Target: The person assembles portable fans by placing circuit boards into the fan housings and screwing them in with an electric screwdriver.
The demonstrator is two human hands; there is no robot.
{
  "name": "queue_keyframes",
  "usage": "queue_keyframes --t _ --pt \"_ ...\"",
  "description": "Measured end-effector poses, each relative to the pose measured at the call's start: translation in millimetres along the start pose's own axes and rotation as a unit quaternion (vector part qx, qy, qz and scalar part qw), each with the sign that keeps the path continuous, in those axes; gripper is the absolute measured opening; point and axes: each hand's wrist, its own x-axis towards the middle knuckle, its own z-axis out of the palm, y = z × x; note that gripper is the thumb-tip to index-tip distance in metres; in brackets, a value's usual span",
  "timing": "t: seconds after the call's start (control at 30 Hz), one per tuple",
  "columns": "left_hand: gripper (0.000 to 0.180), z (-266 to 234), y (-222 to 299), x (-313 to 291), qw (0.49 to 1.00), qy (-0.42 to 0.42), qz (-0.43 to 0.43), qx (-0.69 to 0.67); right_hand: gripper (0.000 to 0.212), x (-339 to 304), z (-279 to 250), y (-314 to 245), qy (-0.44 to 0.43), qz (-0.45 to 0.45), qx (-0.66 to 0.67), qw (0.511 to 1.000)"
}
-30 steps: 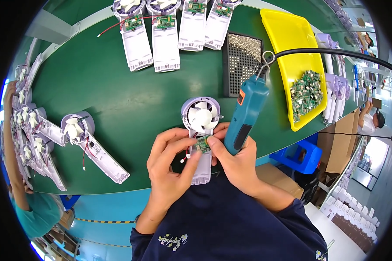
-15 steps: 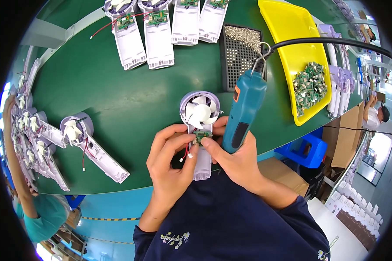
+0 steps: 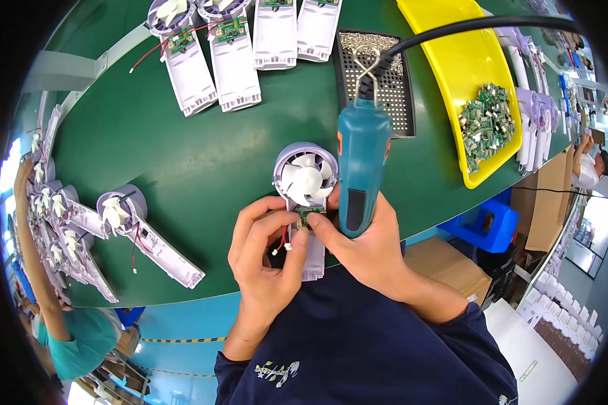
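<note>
In front of me lies a white handheld fan housing with a white fan blade in its round lilac head. A small green circuit board sits in the housing just below the blade. Thumb and fingers of my left hand are closed on the board's left side, beside red and dark wires with white connectors. My right hand has a teal electric screwdriver held in it, while its thumb presses the board's right side. The fingers behind the housing are partly hidden.
A black perforated tray of small metal screws stands beyond the screwdriver. Right of it is a yellow bin with circuit boards. Several fan housings lie at the back; another fan housing lies left. A co-worker's arm reaches in at far left.
The screwdriver has swung more upright and its rear end has shifted left, its cable with it. Both hands stay at the circuit board. The whole view has shifted slightly.
</note>
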Motion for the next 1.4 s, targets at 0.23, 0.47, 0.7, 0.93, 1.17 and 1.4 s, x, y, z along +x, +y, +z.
queue_keyframes --t 0.23,0.47,0.7,0.93,1.17,1.4 --pt "0.014 -1 -2 4 0.994 0.006 -0.066 -0.091 0.034 3 -1 -4 0.001 0.006 -0.014 1.000" --pt "0.011 -8 16 20 0.983 -0.011 -0.158 -0.091 0.035 5 -1 -4 -0.007 -0.017 -0.032 0.999" --pt "0.011 -12 13 18 0.979 -0.055 -0.172 -0.097 0.037 1 -2 1 -0.013 -0.002 -0.009 1.000" --pt "0.012 -7 10 14 0.984 -0.033 -0.139 -0.104 0.030 2 -5 -1 -0.038 0.030 0.034 0.998" --pt "0.013 -1 10 18 0.987 -0.015 -0.133 -0.092 0.034 9 -7 -4 -0.020 0.038 -0.005 0.999" --pt "0.028 -23 18 27 0.987 -0.153 -0.022 0.040 0.038 8 -7 -10 -0.012 -0.026 -0.091 0.995"
